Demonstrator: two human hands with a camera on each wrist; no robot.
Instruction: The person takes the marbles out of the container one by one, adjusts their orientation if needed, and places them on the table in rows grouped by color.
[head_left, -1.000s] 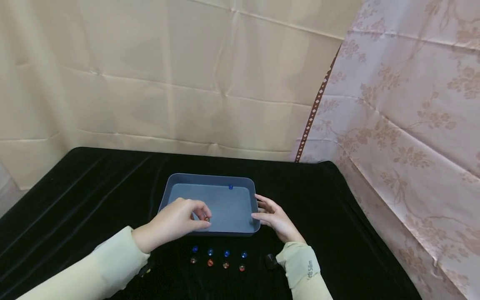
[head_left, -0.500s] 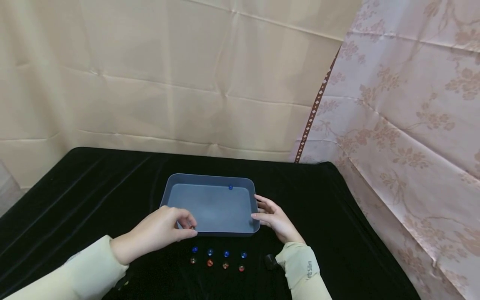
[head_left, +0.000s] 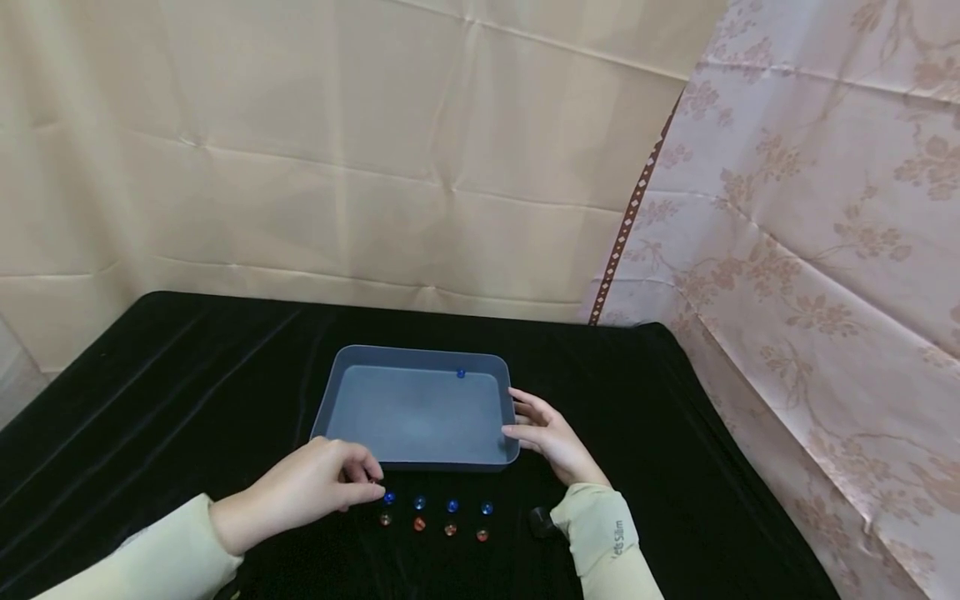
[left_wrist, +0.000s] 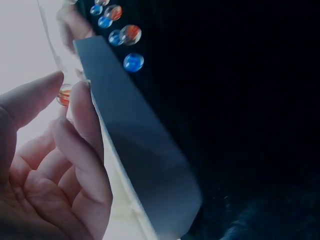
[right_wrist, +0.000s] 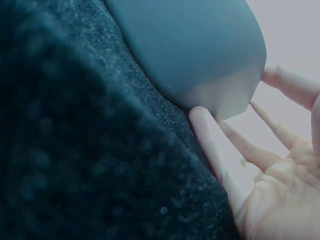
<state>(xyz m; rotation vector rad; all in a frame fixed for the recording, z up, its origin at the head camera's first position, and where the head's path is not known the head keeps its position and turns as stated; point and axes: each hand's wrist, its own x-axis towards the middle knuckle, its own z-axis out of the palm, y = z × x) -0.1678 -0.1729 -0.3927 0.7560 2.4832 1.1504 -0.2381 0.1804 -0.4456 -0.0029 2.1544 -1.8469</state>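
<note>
My left hand (head_left: 318,483) pinches a clear marble with an orange-red swirl (left_wrist: 64,94) between thumb and fingertip. In the head view it is in front of the near left corner of the blue-grey rectangular tray (head_left: 352,356), and its fingers mostly hide that marble. Beside its fingertips lies the leftmost blue marble (head_left: 389,497) of a row. My right hand (head_left: 553,440) is at the tray's right side, its fairly straight fingers touching the outer wall (right_wrist: 200,55). Inside the tray, one blue marble (head_left: 461,373) lies near the far right corner.
Several blue marbles (head_left: 452,506) form a row in front of the tray, with a row of orange-red marbles (head_left: 419,524) nearer. Black cloth (head_left: 660,467) covers the table. A small dark object (head_left: 540,522) sits by the right sleeve. Curtains (head_left: 360,167) hang behind.
My left hand has moved from over the tray to the left and nearer, past its front edge, with the orange-red marble still pinched. The right hand has stayed at the tray's side.
</note>
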